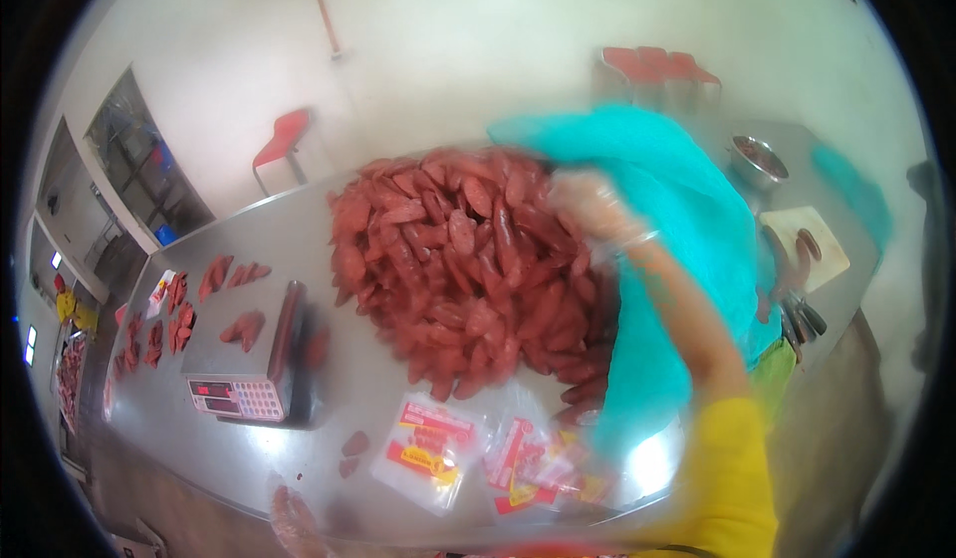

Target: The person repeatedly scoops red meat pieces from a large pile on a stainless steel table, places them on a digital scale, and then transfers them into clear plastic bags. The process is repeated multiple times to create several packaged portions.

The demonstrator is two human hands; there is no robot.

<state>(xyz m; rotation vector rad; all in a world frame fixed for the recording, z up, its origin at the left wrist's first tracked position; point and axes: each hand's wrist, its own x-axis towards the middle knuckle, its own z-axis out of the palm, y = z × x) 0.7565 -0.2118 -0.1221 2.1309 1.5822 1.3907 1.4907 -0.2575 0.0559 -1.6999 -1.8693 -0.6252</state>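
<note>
On my remote view, I find the sausage pile (458,259) at upper centre of the frame, immediately left of the gloved right hand (595,207), which is at its upper-right edge against a teal sheet (687,239). Long axes of the pieces run in mixed directions. The gloved left hand (297,523), at bottom left, is well apart; the right is nearer. Blur prevents me telling whether either grasps anything. Labels: printed red-and-yellow packets (426,450) at lower centre; keypad scale (236,397) at left, display lit red.
</note>
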